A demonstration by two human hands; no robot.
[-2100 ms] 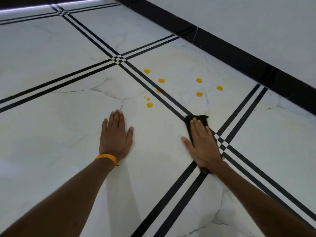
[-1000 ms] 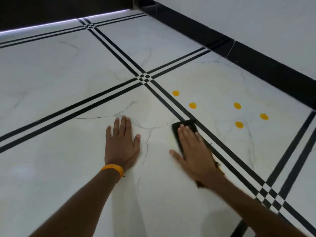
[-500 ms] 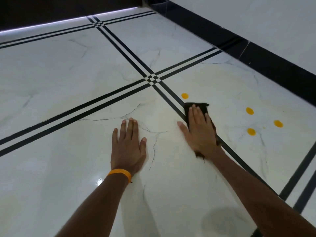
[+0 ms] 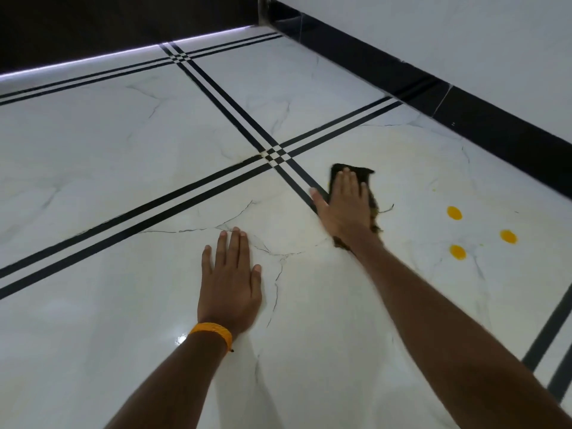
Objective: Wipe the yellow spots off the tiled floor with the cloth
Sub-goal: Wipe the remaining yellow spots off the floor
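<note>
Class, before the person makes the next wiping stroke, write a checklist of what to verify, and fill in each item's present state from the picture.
1. Cloth flat under the right hand: ok.
2. Left hand braced on the floor, away from the cloth: ok.
3. Spots left to wipe: not ok, three big spots remain, to the right of the cloth.
4. Path from cloth to the spots free of things: ok.
5. Spot under the cloth gone: cannot tell, a yellow trace shows at its left edge.
</note>
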